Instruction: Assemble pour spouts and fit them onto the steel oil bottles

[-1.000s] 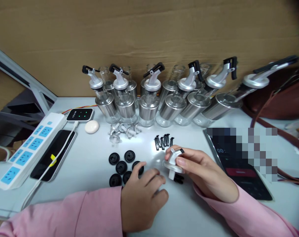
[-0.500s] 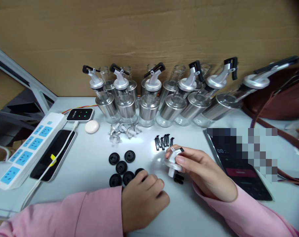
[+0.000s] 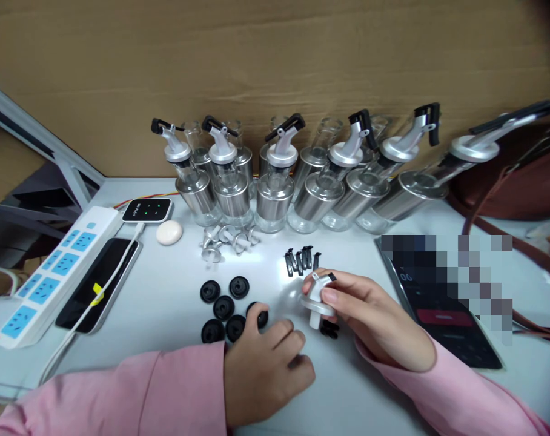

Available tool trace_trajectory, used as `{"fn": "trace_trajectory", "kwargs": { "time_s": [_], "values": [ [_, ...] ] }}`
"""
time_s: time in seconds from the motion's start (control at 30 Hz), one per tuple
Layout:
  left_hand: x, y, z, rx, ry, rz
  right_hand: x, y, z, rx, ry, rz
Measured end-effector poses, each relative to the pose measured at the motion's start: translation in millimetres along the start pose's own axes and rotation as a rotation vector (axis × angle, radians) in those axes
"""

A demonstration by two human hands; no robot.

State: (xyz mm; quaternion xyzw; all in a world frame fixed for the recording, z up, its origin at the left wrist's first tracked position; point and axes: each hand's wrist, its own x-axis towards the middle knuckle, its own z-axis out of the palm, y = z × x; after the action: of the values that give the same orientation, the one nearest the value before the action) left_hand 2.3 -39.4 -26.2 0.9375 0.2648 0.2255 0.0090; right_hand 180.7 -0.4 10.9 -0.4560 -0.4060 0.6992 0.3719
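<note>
Between the thumb and fingers of my right hand (image 3: 366,303) is a silver pourer spout (image 3: 318,300), held upright with its white stem pointing down and a small black tip at the top. My left hand (image 3: 270,369) is over the table beside several round black stoppers (image 3: 223,308). Its index finger is raised apart from the other, bent fingers and overlaps the rightmost black stopper (image 3: 262,314); whether it touches cannot be told. Small black levers (image 3: 298,263) lie beyond my right hand, and small black pieces (image 3: 329,329) lie under the spout.
Several steel-and-glass bottles (image 3: 275,197) with pourers stand along the cardboard wall (image 3: 257,60), with more bottles behind. Silver spouts (image 3: 211,252) lie in front. At left are a power strip (image 3: 52,272), a phone (image 3: 97,284) and a white round case (image 3: 169,232). A tablet (image 3: 443,315) lies at right.
The index finger of my left hand has lifted and bent away from the other fingers, uncovering more of the rightmost black stopper. My right hand keeps the spout nearly in place.
</note>
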Motion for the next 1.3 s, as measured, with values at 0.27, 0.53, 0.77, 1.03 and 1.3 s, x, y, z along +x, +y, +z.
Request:
{"fn": "trace_trajectory", "kwargs": {
  "time_s": [0.27,0.53,0.77,1.03,1.3],
  "values": [
    [-4,0,-1.1,-0.113,0.053,0.14,-1,1,-2,0.04,0.0,-0.013],
    [-12,-1,-6.8,-0.436,0.263,0.349,-3,-7,-1,0.236,-0.408,0.361],
    [-9,2,-4.4,-0.518,0.209,0.256,-4,0,1,0.285,-0.449,0.357],
    [-5,2,-7.2,-0.563,0.177,0.152,-4,-1,3,0.257,-0.381,0.376],
    [-1,-7,-9.0,-0.61,0.101,0.311,-5,-1,6,0.216,-0.426,0.373]
  ]
}}
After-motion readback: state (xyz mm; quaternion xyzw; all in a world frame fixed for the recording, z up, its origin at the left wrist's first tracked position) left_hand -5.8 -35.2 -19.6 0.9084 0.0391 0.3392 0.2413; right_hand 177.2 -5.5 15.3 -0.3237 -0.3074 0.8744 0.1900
